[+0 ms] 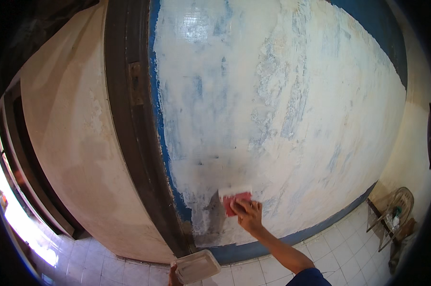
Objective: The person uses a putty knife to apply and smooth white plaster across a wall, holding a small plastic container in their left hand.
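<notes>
My right hand (246,215) grips a red putty spreader (228,206), its upper edge coated in white putty. The spreader lies against the lower left part of a wall (215,119), which is covered in patchy white putty with blue paint showing through. Around the spreader the coat looks greyish and damp. Low in the view, my left hand (175,277) is closed on the left side of a shallow rectangular tray (198,266) with pale smears inside. Most of that hand is cut off or hidden by the tray.
A dark door frame (141,143) runs up beside the puttied wall, with a beige wall (77,133) to its left. A blue band (291,238) borders the wall's foot above white floor tiles (249,272). A chair (394,214) with things on it stands at right.
</notes>
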A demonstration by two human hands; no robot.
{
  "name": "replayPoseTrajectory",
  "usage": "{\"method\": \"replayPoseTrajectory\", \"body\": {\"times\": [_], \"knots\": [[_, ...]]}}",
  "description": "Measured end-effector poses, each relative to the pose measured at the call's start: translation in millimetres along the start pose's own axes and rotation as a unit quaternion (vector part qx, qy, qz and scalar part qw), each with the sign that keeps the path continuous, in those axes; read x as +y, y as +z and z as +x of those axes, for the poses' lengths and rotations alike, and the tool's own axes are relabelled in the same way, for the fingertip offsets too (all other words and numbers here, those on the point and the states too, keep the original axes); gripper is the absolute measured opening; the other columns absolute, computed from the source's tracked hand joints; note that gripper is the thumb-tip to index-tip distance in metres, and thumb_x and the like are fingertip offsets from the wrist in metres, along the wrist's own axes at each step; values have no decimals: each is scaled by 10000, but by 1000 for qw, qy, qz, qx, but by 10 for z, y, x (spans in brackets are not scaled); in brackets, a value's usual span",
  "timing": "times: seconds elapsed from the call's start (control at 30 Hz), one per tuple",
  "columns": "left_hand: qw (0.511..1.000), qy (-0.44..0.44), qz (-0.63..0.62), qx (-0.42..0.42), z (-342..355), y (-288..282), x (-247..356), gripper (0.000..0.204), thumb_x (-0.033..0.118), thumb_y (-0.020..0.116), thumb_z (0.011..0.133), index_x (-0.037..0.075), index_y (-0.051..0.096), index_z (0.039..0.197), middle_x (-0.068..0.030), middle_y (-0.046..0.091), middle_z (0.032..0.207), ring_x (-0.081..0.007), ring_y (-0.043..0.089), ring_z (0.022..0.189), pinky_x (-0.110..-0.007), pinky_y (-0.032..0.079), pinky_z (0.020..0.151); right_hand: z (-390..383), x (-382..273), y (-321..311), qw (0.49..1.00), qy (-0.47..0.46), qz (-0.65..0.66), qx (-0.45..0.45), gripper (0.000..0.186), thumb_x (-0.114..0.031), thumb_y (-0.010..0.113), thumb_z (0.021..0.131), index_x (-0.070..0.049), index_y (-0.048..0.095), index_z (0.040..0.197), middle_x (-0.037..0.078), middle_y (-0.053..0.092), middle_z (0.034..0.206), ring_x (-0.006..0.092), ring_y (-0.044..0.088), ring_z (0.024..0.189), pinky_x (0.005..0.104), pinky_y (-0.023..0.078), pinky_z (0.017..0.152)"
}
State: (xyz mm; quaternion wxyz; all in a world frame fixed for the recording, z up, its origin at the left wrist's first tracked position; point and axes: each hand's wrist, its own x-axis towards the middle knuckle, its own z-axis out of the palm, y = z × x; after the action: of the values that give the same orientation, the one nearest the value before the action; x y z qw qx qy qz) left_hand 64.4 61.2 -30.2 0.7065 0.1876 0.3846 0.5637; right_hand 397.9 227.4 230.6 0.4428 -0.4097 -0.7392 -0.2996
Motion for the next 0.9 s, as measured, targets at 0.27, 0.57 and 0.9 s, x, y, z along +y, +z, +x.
{"method": "replayPoseTrajectory", "body": {"times": [0.27, 0.57, 0.9], "knots": [[999, 21, -23, -8, -20, 62, 195, 712, 569, 492, 892, 36, 456, 1363, -162, 549, 1301, -311, 530, 1197, -473, 450, 1005, 2234, 169, -715, 974, -83, 114, 177, 363, 66, 533, 769, -103, 709, 1037, 49, 685, 1058, 251, 593, 820, 353, 410, 781], [995, 15, -88, -35, 128, 24, 104, 695, 552, 483, 903, 30, 454, 1361, -170, 543, 1308, -315, 527, 1198, -463, 435, 1025, 6021, 537, -2131, 911, -226, -86, 333, 406, -62, 542, 748, -154, 665, 1125, 142, 630, 1079, 381, 535, 997, 473, 442, 833], [997, 52, -48, -5, -81, -16, 354, 688, 549, 481, 906, 34, 455, 1361, -171, 540, 1311, -314, 526, 1200, -460, 432, 1028, 3854, 358, -864, 959, -137, -136, 208, 509, -73, 585, 774, -200, 600, 1266, 33, 560, 1167, 284, 486, 1033, 446, 378, 839]]}}
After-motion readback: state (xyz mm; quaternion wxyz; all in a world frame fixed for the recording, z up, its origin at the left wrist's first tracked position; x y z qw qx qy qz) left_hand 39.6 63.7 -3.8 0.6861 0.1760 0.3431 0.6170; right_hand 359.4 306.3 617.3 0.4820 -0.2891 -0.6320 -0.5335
